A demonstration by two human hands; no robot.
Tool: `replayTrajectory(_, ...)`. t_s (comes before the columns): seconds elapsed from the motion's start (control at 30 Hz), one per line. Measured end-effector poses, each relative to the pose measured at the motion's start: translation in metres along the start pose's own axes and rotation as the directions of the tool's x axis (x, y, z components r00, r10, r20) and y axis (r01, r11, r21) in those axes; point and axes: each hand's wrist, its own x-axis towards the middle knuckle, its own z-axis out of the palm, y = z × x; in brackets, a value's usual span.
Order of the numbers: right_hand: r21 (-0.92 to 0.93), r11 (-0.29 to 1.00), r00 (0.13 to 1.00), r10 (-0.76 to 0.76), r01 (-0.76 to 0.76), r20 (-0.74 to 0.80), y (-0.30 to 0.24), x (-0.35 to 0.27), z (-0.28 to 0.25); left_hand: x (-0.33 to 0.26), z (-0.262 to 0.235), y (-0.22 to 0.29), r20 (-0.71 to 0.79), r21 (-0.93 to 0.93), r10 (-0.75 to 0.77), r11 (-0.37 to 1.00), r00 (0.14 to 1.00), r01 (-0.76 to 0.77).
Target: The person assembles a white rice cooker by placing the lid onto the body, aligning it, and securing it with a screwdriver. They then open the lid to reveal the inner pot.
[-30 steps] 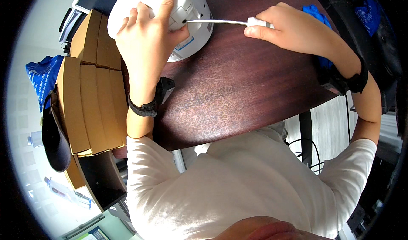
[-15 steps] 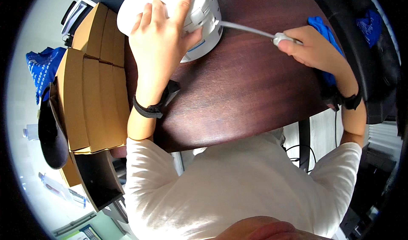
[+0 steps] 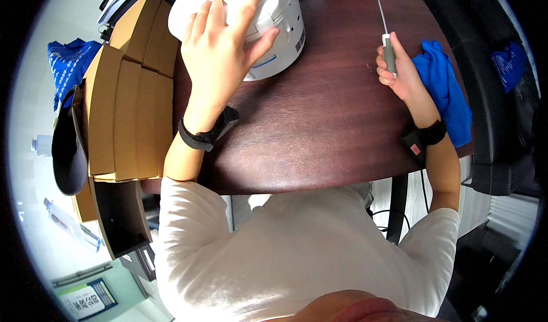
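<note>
At the far left of the table stands a white, round appliance (image 3: 288,42) with a lid, possibly a rice cooker. My left hand (image 3: 217,54) lies across its top with the fingers spread, pressing on it rather than gripping. On the right, my right hand (image 3: 402,71) is wrapped round the grey and white handle of a screwdriver (image 3: 389,54). Its thin shaft points away from me, with the tip apart from the appliance. A blue cloth (image 3: 445,94) lies just right of that hand, partly behind the wrist.
Stacked brown cardboard boxes (image 3: 128,116) line the table's left side. The dark wooden table (image 3: 319,122) curves along its front edge. A black padded seat (image 3: 474,48) is at the right, with another blue cloth (image 3: 508,65) on it. Cables hang below the table.
The screwdriver has come away from the appliance's side and swung from pointing left to pointing away from me. My left hand stays on the appliance; the head view has shifted slightly.
</note>
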Motion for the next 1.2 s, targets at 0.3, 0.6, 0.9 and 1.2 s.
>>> replayTrajectory(0.3, -0.034, 0.999, 0.999, -0.017, 0.019, 0.043, 0.005, 0.003, -0.010, -0.003, -0.016, -0.016, 0.123, -0.091, 0.034, 0.996, 0.992, -0.023)
replayTrajectory(0.6, -0.429, 0.900, 0.990, -0.118, 0.074, -0.076, 0.004, 0.003, -0.002, -0.004, -0.021, -0.011, 0.171, -0.087, -0.032, 0.995, 0.985, 0.047)
replayTrajectory(0.9, -0.544, 0.838, 0.997, -0.076, 0.047, -0.032, 0.004, 0.016, -0.008, 0.006, -0.012, 0.008, 0.137, 0.018, -0.033, 0.999, 0.990, 0.031)
replayTrajectory(1.2, -0.976, 0.215, 0.975, -0.220, 0.041, -0.008, 0.004, 0.029, 0.019, 0.007, -0.006, 0.000, 0.131, 0.060, 0.031, 0.997, 0.991, -0.039)
